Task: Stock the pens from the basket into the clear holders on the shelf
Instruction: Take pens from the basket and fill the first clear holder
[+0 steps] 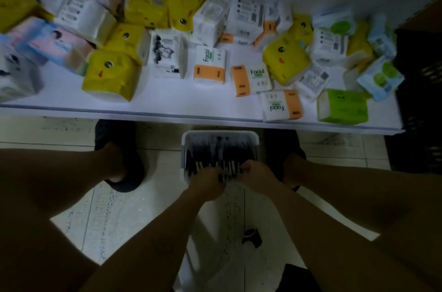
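Tiled floor (134, 220) was recorded in the head view, dimly lit, below a white shelf (191, 112) strewn with tissue packs (110, 74). White basket (220, 135) was set on the floor between two dark slippers (126, 179), filled with dark pens (215, 150). Left hand (207, 182) and right hand (257, 175) were noted at its near rim, fingers curled round pen ends.

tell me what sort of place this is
Probably a small shop or stockroom, mid-restock: a white shelf crowded with wrapped facial-tissue packs of several brands, and a white basket of pens standing on the tiled floor just below it.
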